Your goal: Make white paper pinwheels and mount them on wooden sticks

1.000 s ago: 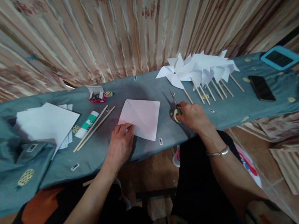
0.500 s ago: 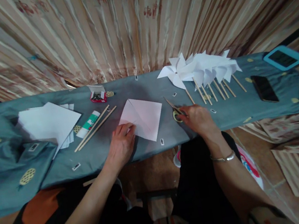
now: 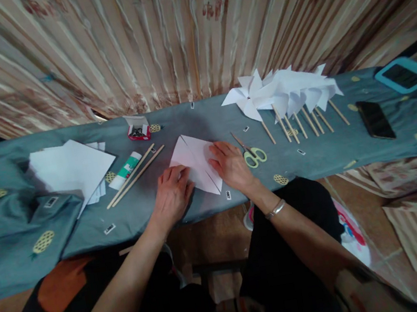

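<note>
The paper sheet point(image 3: 197, 164) lies between the hands: the left hand point(image 3: 171, 193) curls at its left edge, pinching or not I cannot tell; the right hand point(image 3: 233, 165) rests loosely spread on its right. Tablecloth point(image 3: 208, 117) stretches beyond it, front edge near its closest corner, scissors point(image 3: 251, 152) to its right
</note>
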Available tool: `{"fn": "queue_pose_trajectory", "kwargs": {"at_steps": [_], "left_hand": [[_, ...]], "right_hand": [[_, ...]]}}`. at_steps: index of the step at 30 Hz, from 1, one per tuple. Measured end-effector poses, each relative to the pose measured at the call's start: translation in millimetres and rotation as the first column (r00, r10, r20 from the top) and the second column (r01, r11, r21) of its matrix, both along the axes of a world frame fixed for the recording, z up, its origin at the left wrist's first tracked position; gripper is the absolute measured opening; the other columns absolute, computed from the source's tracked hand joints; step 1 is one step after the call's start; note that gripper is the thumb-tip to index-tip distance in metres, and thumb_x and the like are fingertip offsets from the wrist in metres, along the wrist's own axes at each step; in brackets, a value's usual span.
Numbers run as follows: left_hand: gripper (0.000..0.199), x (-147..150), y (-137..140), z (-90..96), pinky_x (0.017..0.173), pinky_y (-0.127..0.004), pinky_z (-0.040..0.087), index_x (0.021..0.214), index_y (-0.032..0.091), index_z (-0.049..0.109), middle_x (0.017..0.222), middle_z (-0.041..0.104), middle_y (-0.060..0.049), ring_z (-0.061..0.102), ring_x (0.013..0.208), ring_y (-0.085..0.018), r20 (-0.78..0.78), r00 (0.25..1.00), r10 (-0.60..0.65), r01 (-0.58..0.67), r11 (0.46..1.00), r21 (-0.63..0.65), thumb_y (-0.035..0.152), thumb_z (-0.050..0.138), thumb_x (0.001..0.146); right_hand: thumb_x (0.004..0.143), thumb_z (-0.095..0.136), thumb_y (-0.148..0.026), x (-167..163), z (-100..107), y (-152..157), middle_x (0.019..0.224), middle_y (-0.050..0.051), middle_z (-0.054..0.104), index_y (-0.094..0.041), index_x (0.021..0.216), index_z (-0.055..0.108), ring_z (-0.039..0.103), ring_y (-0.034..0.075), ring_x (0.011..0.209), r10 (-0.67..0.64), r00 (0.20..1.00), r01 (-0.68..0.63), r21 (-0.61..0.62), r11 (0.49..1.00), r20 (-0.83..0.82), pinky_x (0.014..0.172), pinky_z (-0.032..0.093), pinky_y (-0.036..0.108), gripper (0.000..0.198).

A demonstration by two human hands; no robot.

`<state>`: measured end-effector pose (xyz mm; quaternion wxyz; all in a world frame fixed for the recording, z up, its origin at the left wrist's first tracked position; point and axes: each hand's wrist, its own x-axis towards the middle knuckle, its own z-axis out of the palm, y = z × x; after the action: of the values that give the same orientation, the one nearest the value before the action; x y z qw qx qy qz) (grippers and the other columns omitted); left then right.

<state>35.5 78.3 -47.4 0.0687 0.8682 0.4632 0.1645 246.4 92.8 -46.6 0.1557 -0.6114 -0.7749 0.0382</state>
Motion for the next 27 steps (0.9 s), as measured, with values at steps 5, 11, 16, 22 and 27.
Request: {"fn": "queue_pose_trajectory", "kwargs": {"at_steps": [5,11,16,22,27], "left_hand": [[0.034,-7.7,-1.2,0.8,0.089,-0.048,0.048,0.122,0.010,0.063,0.122,0.063,-0.019,0.053,0.113,-0.033,-0.045,0.999,0.010,-0.010,1.000,0.002,0.028,0.050,0.096],[0.032,-24.1,-6.6,1.9,0.088,-0.047,0.048,0.119,0.014,0.065,0.120,0.064,-0.017,0.054,0.111,-0.033,-0.020,0.999,0.032,-0.032,0.999,0.015,0.030,0.047,0.097],[0.031,-34.8,-9.0,2.3,0.087,-0.047,0.048,0.116,0.015,0.067,0.115,0.065,-0.016,0.056,0.109,-0.032,-0.005,0.999,0.042,-0.042,0.998,0.046,0.030,0.048,0.098],[0.033,-43.3,-9.7,3.0,0.086,-0.045,0.047,0.113,0.015,0.070,0.112,0.066,-0.014,0.057,0.106,-0.031,0.012,0.999,0.047,-0.048,0.996,0.079,0.031,0.045,0.099],[0.034,-52.2,-11.3,4.8,0.085,-0.044,0.048,0.111,0.016,0.071,0.108,0.067,-0.013,0.058,0.103,-0.030,0.021,0.998,0.054,-0.056,0.994,0.096,0.032,0.043,0.100]], "right_hand": [[0.100,0.047,-0.030,4.0,-5.7,-0.1,0.140,0.015,0.057,-0.013,0.133,0.056,0.050,0.032,0.128,0.001,1.000,0.000,0.036,0.999,-0.006,0.108,0.038,0.048,0.039],[0.099,0.049,-0.030,3.4,-8.3,-0.1,0.140,0.016,0.058,-0.013,0.132,0.058,0.051,0.032,0.127,-0.008,1.000,0.009,0.061,0.998,-0.011,0.107,0.038,0.049,0.038],[0.099,0.048,-0.031,4.9,-11.0,0.0,0.140,0.017,0.058,-0.012,0.133,0.058,0.050,0.033,0.127,0.006,1.000,-0.004,0.068,0.998,-0.031,0.107,0.037,0.051,0.039],[0.099,0.048,-0.031,4.9,-11.5,-0.6,0.140,0.017,0.058,-0.012,0.132,0.058,0.051,0.032,0.128,-0.002,0.999,0.004,0.079,0.997,-0.034,0.107,0.037,0.050,0.039],[0.099,0.048,-0.032,5.6,-11.8,-0.2,0.140,0.016,0.058,-0.014,0.133,0.058,0.050,0.031,0.128,-0.001,1.000,0.003,0.078,0.997,-0.030,0.108,0.037,0.050,0.039]]}}
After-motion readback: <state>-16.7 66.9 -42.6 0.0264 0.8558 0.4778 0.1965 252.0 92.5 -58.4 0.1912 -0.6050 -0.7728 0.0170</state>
